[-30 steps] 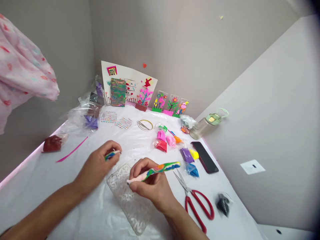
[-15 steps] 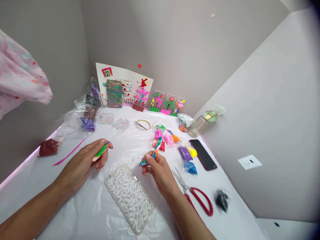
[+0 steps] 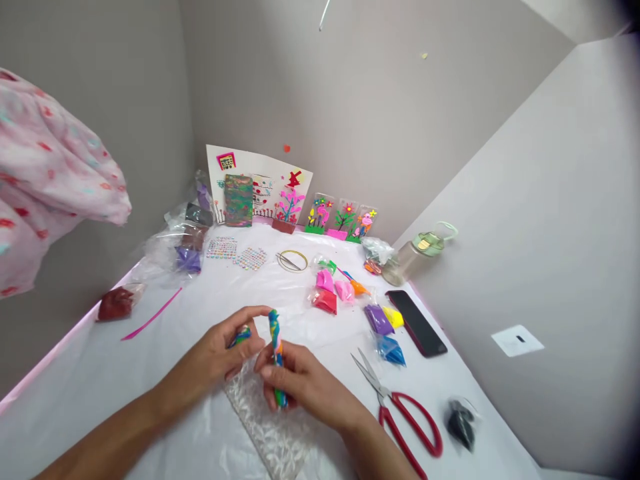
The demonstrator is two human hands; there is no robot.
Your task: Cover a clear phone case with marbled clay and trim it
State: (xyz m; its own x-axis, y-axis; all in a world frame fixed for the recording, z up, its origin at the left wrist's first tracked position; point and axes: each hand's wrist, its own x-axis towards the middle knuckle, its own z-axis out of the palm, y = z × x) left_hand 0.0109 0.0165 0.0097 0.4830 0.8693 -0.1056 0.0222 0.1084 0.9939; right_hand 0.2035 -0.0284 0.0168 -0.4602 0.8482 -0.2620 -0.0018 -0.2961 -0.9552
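My right hand (image 3: 300,380) is closed around a multicoloured clay roll (image 3: 277,347), swirled in blue, green, yellow, orange and white and held nearly upright. A shorter clay piece (image 3: 242,335) of similar colours is held in my left hand (image 3: 215,353), between thumb and curled fingers. The tip of my left index finger reaches the top end of the roll; whether it presses on it I cannot tell. Below both hands lies a clear phone case (image 3: 267,427) with a white petal-like pattern, partly covered by them.
Red-handled scissors (image 3: 400,413) lie open at the right, near a bagged black lump (image 3: 461,423) and a phone (image 3: 416,323). Bagged clay, such as a purple packet (image 3: 379,320), sits beyond. A bottle (image 3: 417,257) stands far right. At left are a pink strip (image 3: 153,315) and a dark red packet (image 3: 116,303).
My two hands have come together over the phone case, the left moving right. The right hand's clay roll has turned more upright. The whole view has shifted slightly.
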